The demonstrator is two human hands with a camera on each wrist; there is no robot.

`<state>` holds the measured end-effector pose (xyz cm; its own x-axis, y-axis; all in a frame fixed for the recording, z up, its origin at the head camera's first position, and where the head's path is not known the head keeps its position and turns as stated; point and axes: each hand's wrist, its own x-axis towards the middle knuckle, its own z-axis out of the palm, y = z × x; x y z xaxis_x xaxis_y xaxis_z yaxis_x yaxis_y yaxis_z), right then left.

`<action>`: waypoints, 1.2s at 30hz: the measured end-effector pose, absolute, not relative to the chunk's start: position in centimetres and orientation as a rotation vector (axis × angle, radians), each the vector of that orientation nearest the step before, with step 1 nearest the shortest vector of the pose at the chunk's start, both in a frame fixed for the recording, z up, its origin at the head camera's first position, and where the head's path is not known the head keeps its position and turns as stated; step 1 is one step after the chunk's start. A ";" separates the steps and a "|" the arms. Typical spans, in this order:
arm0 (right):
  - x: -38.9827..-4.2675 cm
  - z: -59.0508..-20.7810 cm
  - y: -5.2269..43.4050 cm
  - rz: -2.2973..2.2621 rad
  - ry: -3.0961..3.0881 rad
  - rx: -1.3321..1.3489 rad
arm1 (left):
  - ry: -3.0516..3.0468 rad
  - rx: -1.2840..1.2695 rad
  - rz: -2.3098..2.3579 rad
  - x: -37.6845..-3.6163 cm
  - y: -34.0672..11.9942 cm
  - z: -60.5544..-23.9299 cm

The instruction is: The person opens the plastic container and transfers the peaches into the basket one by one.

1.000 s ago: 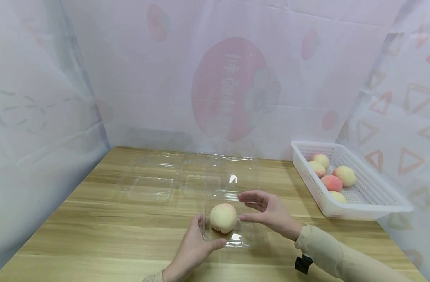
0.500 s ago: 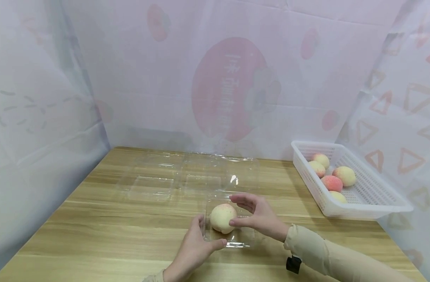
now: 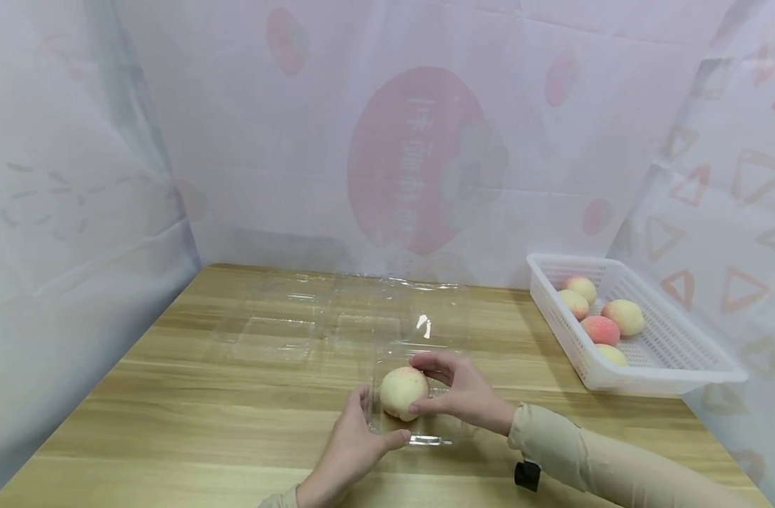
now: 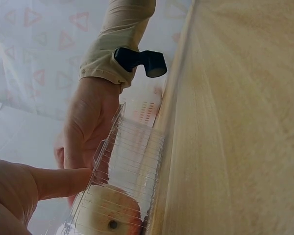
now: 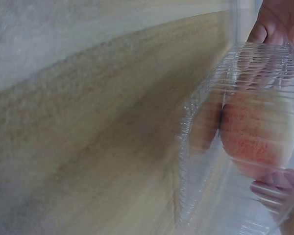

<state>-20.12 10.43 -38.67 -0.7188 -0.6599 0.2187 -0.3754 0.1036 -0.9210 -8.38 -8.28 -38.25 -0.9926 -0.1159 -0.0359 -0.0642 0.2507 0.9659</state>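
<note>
A pale yellow peach with a pink blush (image 3: pixel 398 396) sits in the left part of an open, clear plastic clamshell box (image 3: pixel 430 441). My left hand (image 3: pixel 354 439) holds the box at its near left corner, thumb over the front rim and fingers along the left wall. From the right, my right hand (image 3: pixel 466 392) reaches into the box, thumb in front of the peach and fingers behind it. Through the ribbed wall (image 4: pixel 137 152), the left wrist view shows the peach's dark stem hole (image 4: pixel 112 224). Redder skin of the peach (image 5: pixel 255 137) shows in the right wrist view.
More clear clamshell boxes (image 3: pixel 276 342) lie open at the back left of the wooden table (image 3: pixel 190 423). A white perforated basket (image 3: pixel 679 377) with several peaches (image 3: pixel 623 317) stands at the right. Printed fabric walls (image 3: pixel 266 176) enclose the back and sides.
My right hand has moved left, from beside the peach to around its right side. The left hand and the box have stayed in place.
</note>
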 end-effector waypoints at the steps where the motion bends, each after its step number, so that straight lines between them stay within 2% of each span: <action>1: -20.1 -38.7 10.4 -1.644 2.138 -1.029 | -2.452 0.177 -1.886 -8.4 -8.3 -38.2; 22: -20.2 -38.8 9.4 -1.487 2.180 -1.085 | -2.438 0.138 -1.909 -8.4 -8.2 -38.2; 36: -20.0 -38.9 9.1 -1.432 2.177 -1.034 | -2.411 0.114 -1.963 -8.3 -8.4 -38.4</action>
<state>-20.00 9.09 -38.93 -0.6791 -0.7260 0.1081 -0.3870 0.2290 -0.8932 -8.29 -8.36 -38.40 -0.9968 -0.0761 -0.0227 -0.0377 0.2014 0.9788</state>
